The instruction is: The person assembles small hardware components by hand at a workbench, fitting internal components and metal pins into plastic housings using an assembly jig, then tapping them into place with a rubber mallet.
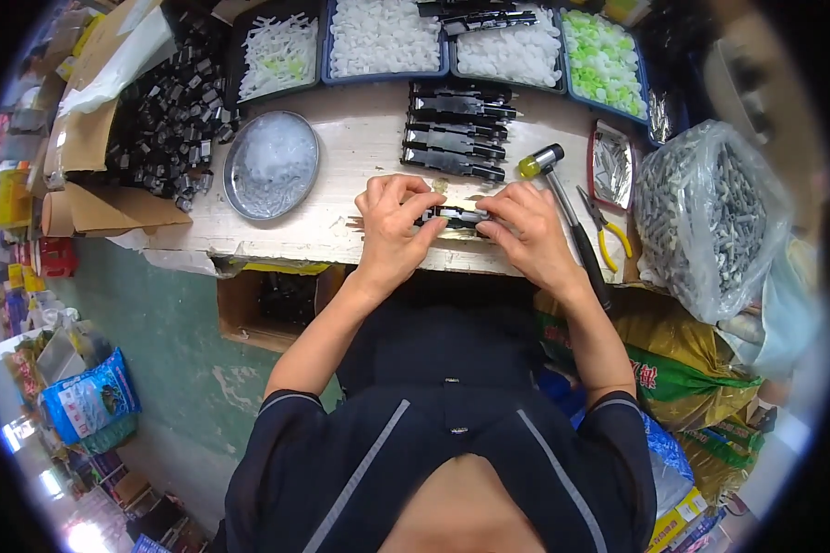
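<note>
Both of my hands meet at the near edge of the white worktable (360, 120), over a slim black housing (454, 216) with a pale piece along its middle. My left hand (392, 226) pinches its left end between thumb and fingers. At the opposite end, the bent fingers and thumb of my right hand (531, 235) close on it. My fingers cover both ends, so the small details there are hidden. Just beyond lies a stack of similar black housings (456, 147), side by side.
A hammer (572, 212) and yellow-handled pliers (609, 230) lie to the right, near a small metal tray (611, 166) and a bag of grey parts (715, 221). Leftward are a round pan (272, 166) and a cardboard box (88, 138) of black parts. Bins (387, 76) line the back.
</note>
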The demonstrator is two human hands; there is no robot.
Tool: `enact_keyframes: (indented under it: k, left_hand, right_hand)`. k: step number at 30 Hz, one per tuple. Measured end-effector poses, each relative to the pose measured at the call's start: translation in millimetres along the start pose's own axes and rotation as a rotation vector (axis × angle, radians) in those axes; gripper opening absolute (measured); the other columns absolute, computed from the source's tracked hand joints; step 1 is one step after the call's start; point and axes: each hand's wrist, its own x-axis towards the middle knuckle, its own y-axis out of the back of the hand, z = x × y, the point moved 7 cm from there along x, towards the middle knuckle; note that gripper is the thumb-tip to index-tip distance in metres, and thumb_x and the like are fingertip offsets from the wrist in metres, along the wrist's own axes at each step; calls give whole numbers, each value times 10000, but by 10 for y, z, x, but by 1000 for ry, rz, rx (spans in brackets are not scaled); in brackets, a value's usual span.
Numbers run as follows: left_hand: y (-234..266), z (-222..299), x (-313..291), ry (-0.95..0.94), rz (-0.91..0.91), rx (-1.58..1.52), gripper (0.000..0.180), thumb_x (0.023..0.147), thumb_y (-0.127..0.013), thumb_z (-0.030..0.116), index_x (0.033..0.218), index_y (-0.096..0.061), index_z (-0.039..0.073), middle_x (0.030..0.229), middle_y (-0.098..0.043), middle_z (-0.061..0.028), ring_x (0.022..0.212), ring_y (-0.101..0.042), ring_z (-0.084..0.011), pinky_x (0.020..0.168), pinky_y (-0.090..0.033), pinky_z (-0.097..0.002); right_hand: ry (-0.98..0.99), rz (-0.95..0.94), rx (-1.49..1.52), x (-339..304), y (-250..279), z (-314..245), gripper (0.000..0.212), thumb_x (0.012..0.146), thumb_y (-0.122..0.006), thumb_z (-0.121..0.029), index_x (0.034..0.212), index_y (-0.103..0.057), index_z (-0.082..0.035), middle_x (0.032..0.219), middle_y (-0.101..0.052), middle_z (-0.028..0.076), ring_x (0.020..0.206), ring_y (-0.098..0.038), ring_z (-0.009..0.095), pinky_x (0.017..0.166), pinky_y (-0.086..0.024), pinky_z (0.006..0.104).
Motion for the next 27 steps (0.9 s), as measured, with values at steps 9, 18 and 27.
enact_keyframes:
  k: [9, 18, 27]
  left_hand:
    - [4, -33, -6, 17, 6, -26, 252, 651, -724, 130, 895, -668, 97, 907, -554, -8, 913, -445, -195, 793, -283, -341]
    - [0, -13, -15, -16, 9, -20, 125, 654, -712, 114, 767, -658, 115, 854, -552, 9, 897, -448, -196, 785, -280, -347]
    - [-4, -20, -13, 1, 17, -16, 153, 660, -709, 131, 799, -649, 109, 856, -549, 2, 892, -447, -199, 789, -278, -345]
  right_hand:
    - [-56, -22, 34, -18, -45, 80, 224, 740, -681, -137, 939, -634, -46, 829, -570, 43, 789, -520, 201, 701, -334, 312]
    - [-69, -42, 72, -31, -39, 72, 185, 746, -655, -98, 925, -635, -58, 839, -558, 46, 811, -529, 212, 689, -321, 328]
    - [-70, -39, 93, -45, -25, 77, 213, 758, -654, -76, 968, -633, -45, 838, -560, 43, 726, -501, 191, 689, -335, 302]
